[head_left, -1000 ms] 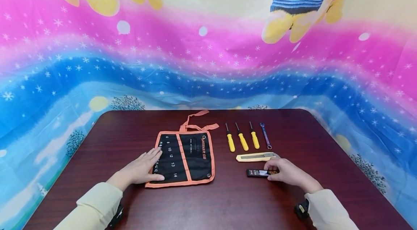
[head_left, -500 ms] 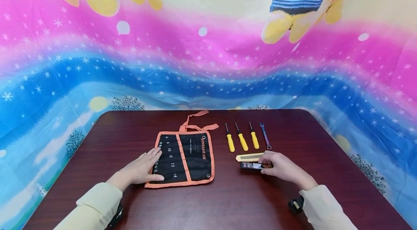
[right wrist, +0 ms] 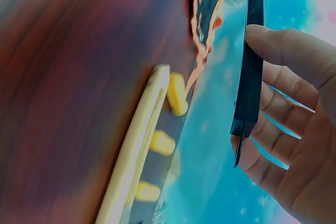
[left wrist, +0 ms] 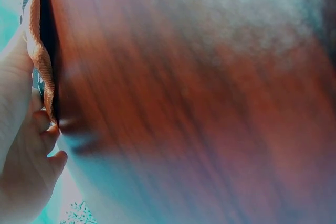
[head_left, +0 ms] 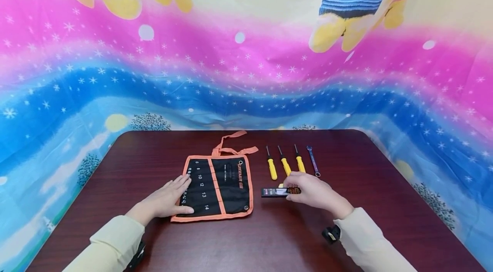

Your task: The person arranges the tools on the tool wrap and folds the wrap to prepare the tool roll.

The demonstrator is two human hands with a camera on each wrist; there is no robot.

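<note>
Right hand [head_left: 317, 193] pinches a slim black box [head_left: 274, 192], thumb on one side and fingers on the other, gripping the end away from the pouch. Box: flat, rectangular, dark; printed face up in the head view, white panel midway, small reddish and orange print, text too small to read. Right wrist view gives it nearly edge-on: plain black side, straight edges, thin dark tab sticking out at one end. Box sits just right of the tool pouch [head_left: 235, 195], near but apart, and looks raised off the desk [head_left: 246, 246]. Pouch lies flat: black fabric, orange trim all round, orange strip dividing the face, white size numbers 6, 8, 10, 12, 13, 14 down one part, orange GREENER lettering turned sideways on the other, metal eyelets at the two right corners, orange ties [head_left: 235, 150] loose off the far edge. Left hand [head_left: 167, 197] rests on the pouch's left edge, fingers extended, thumb apart near the lower corner, not grasping. Pale yellow utility knife [right wrist: 137, 142] lies on the desk, mostly hidden by the right hand in the head view, plain in the right wrist view. Beyond it, three yellow-handled screwdrivers [head_left: 271, 169] in a row, shafts pointing away, handles of two partly covered by the hand; then a blue wrench [head_left: 313, 162] at the right end.
</note>
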